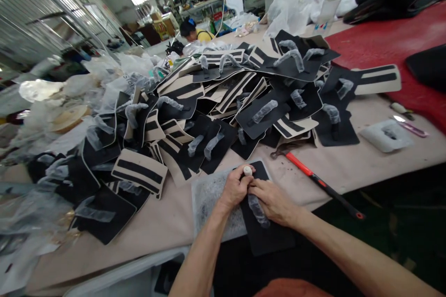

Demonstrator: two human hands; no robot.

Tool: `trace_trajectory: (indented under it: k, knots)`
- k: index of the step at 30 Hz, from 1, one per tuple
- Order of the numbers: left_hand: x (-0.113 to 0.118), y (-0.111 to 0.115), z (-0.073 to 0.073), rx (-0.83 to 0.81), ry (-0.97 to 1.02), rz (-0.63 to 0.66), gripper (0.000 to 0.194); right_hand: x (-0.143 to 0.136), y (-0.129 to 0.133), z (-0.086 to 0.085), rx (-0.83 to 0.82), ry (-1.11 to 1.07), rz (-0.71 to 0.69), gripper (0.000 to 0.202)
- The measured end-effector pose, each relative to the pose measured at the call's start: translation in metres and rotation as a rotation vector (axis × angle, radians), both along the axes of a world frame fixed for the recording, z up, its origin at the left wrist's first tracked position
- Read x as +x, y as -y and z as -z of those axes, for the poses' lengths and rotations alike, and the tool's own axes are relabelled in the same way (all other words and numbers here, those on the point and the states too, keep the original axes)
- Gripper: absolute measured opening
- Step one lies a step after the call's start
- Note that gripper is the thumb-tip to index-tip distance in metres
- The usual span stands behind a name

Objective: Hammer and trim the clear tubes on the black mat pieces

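In front of me a black flat panel [271,237] with a plastic-wrapped handle [257,211] lies partly on a pale, worn board [216,204]. My left hand [236,189] is closed around a short upright tool with a white round end [247,171]; its lower part is hidden by my fingers. Beside it, my right hand [273,200] is closed at the upper end of the wrapped handle, its fingertips nearly touching my left hand. What lies under those fingertips is hidden.
A large heap of similar black panels [216,144] spreads across the table [167,222]. To the right lie a red-and-black hammer [313,178], a plastic packet [386,135], a purple-handled blade [411,126] and a pale-handled tool [400,109]. Plastic bags [121,88] are piled left. A person [195,32] is beyond.
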State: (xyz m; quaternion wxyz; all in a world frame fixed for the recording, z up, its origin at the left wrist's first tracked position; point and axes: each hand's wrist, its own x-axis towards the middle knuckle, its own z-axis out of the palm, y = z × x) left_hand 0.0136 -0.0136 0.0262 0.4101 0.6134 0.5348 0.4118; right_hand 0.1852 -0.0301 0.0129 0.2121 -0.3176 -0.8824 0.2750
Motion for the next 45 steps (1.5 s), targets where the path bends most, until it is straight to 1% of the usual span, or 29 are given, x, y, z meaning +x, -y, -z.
trace_trajectory:
  k: [1, 3, 5, 7, 8, 9, 12, 13, 14, 15, 16, 18, 19, 21, 22, 23, 25, 28, 30, 34, 36, 42, 45]
  knots:
    - [0.004, 0.0, 0.003, 0.003, 0.006, -0.056, 0.022, -0.001, -0.001, 0.005, 0.014, 0.019, 0.012, 0.028]
    - [0.014, 0.001, 0.008, 0.019, 0.03, -0.228, 0.012, -0.001, -0.001, 0.012, 0.039, 0.042, 0.025, 0.023]
    - [0.024, 0.0, 0.01, 0.044, 0.077, -0.43, 0.019, -0.002, -0.001, 0.014, 0.051, 0.051, 0.042, 0.023]
    - [0.029, -0.005, 0.001, 0.078, 0.149, -0.599, 0.024, -0.003, -0.001, 0.013, 0.048, 0.044, 0.047, 0.027]
    - [0.028, -0.008, -0.007, 0.098, 0.181, -0.638, 0.025, -0.003, -0.001, 0.012, 0.042, 0.039, 0.043, 0.029]
    - [0.026, -0.011, -0.018, 0.122, 0.208, -0.639, 0.025, -0.004, -0.001, 0.01, 0.038, 0.036, 0.039, 0.031]
    - [0.01, -0.015, -0.054, 0.23, 0.222, -0.499, 0.023, -0.007, -0.002, 0.002, 0.066, 0.065, 0.025, 0.031]
    - [0.004, -0.014, -0.064, 0.274, 0.221, -0.481, 0.022, -0.008, -0.002, -0.003, 0.099, 0.088, 0.019, 0.031]
    - [-0.003, -0.011, -0.072, 0.314, 0.229, -0.497, 0.021, -0.009, -0.003, -0.008, 0.143, 0.118, 0.021, 0.032]
    - [-0.009, -0.007, -0.076, 0.346, 0.241, -0.534, 0.021, -0.009, -0.004, -0.014, 0.196, 0.154, 0.035, 0.034]
    - [-0.015, -0.003, -0.078, 0.365, 0.249, -0.58, 0.022, -0.009, -0.005, -0.022, 0.248, 0.192, 0.066, 0.035]
    - [-0.025, 0.007, -0.073, 0.365, 0.252, -0.658, 0.023, -0.009, -0.007, -0.038, 0.307, 0.272, 0.183, 0.036]
    - [-0.029, 0.011, -0.068, 0.35, 0.247, -0.688, 0.024, -0.009, -0.007, -0.046, 0.3, 0.31, 0.253, 0.036]
    - [-0.035, 0.018, -0.057, 0.304, 0.237, -0.731, 0.026, -0.008, -0.007, -0.056, 0.231, 0.36, 0.369, 0.035]
    - [-0.036, 0.021, -0.052, 0.281, 0.238, -0.743, 0.027, -0.007, -0.005, -0.057, 0.179, 0.365, 0.407, 0.035]
    - [-0.037, 0.022, -0.047, 0.26, 0.242, -0.748, 0.027, -0.007, -0.003, -0.056, 0.126, 0.354, 0.431, 0.036]
    - [-0.034, 0.022, -0.038, 0.218, 0.254, -0.729, 0.027, -0.006, 0.003, -0.047, 0.029, 0.298, 0.455, 0.04]
    - [-0.026, 0.018, -0.025, 0.143, 0.32, -0.642, 0.026, -0.005, 0.013, -0.029, -0.068, 0.212, 0.484, 0.043]
    - [-0.02, 0.012, -0.015, 0.103, 0.385, -0.57, 0.025, -0.007, 0.019, -0.022, -0.104, 0.171, 0.485, 0.042]
    - [-0.008, 0.0, 0.0, 0.049, 0.45, -0.444, 0.024, -0.013, 0.026, -0.022, -0.177, 0.167, 0.473, 0.043]
    - [-0.004, -0.005, 0.007, 0.035, 0.463, -0.406, 0.025, -0.016, 0.027, -0.024, -0.219, 0.177, 0.48, 0.045]
    - [-0.002, -0.01, 0.027, -0.009, 0.523, -0.397, 0.03, -0.016, 0.023, -0.02, -0.317, 0.08, 0.458, 0.043]
    - [-0.004, -0.01, 0.033, -0.035, 0.54, -0.403, 0.032, -0.015, 0.019, -0.019, -0.338, 0.071, 0.441, 0.041]
